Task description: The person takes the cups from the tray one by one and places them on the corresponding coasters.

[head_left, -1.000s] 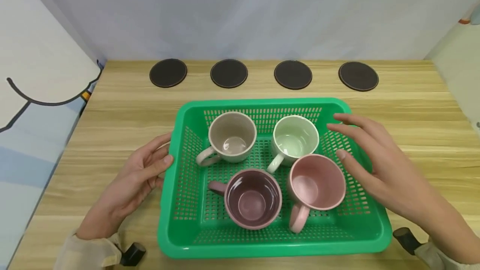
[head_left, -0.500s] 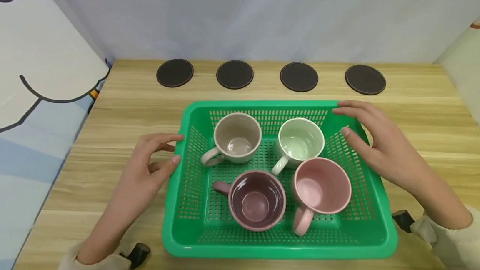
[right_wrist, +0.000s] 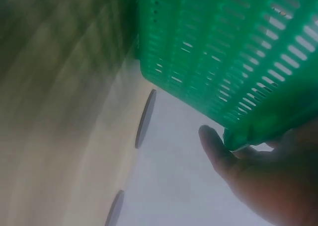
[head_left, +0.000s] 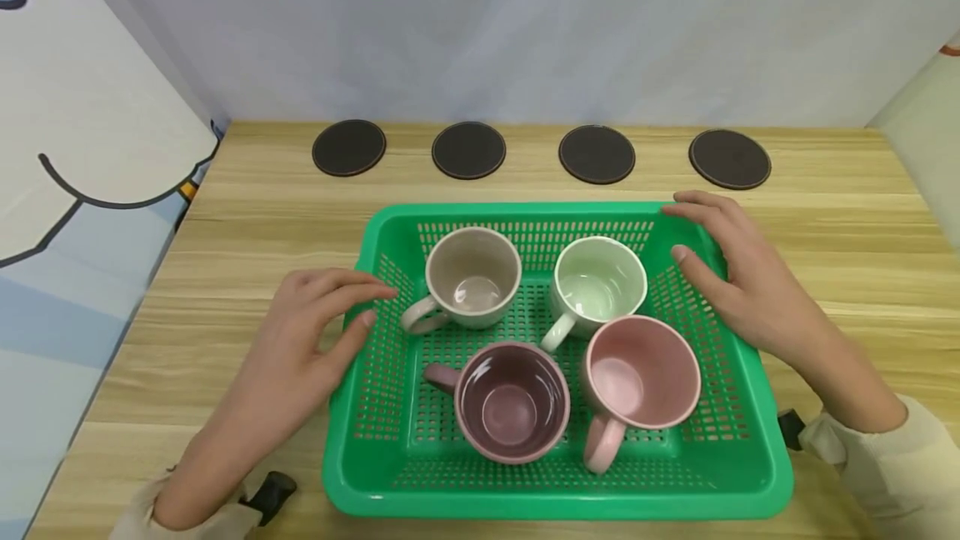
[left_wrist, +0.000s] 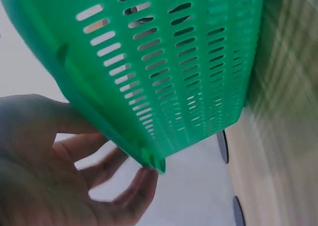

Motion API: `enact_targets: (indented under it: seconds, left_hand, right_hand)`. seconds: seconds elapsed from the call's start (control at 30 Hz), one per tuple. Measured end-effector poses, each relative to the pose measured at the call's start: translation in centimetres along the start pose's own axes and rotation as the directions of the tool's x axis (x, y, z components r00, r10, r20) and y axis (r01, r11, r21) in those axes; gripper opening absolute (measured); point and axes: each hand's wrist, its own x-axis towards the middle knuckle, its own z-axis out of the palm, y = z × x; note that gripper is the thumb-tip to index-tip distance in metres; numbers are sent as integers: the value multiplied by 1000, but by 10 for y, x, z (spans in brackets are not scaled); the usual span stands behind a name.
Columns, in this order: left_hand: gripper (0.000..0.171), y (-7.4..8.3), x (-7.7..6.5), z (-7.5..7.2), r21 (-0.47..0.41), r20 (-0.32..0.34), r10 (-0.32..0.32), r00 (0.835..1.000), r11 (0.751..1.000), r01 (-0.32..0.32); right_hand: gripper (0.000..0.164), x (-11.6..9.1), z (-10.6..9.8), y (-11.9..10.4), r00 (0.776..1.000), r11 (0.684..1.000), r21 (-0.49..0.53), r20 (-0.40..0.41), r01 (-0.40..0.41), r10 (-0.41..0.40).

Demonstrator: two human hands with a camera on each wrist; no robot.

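A green plastic basket [head_left: 555, 507] with slotted walls stands on the wooden table and holds several mugs. Inside are a grey-beige mug [head_left: 474, 273] at back left, a pale green mug [head_left: 600, 277] at back right, a purple mug [head_left: 512, 407] at front left and a pink mug [head_left: 645, 369] at front right. My left hand [head_left: 303, 332] rests over the basket's left rim, its fingers fairly straight and reaching a little inward. Over the right rim lies my right hand [head_left: 757, 290], thumb inside and fingers spread toward the back corner. Neither hand touches a mug.
Several round black coasters lie in a row behind the basket, including a leftmost coaster [head_left: 349, 147] and a rightmost coaster [head_left: 730, 158]. A pale wall sheet [head_left: 525, 32] rises at the table's back edge. A printed panel [head_left: 97, 190] borders the left side.
My left hand has turned from beside the basket's left rim to lie over it. My right hand has shifted slightly back along the right rim. The mugs stay put in the basket.
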Motion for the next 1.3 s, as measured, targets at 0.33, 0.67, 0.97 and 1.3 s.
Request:
enact_targets:
  seconds: [0.33, 0.67, 0.97, 1.3]
  left_hand:
    - [27, 11, 9, 11, 106, -6, 105, 994, 989, -104]
    - [28, 15, 15, 22, 190, 176, 51, 983, 978, -84]
    - [12, 8, 26, 25, 196, 250, 80, 965, 972, -131]
    - [13, 16, 34, 23, 153, 296, -53, 954, 988, 8]
  right_hand:
    - [50, -3, 3, 0, 982, 982, 42, -21, -186, 187]
    - [52, -3, 6, 1, 969, 963, 101, 10, -248, 249]
    - [50, -5, 6, -1, 975, 968, 117, 13, -223, 223]
    - [50, -5, 4, -2, 977, 970, 116, 23, -215, 214]
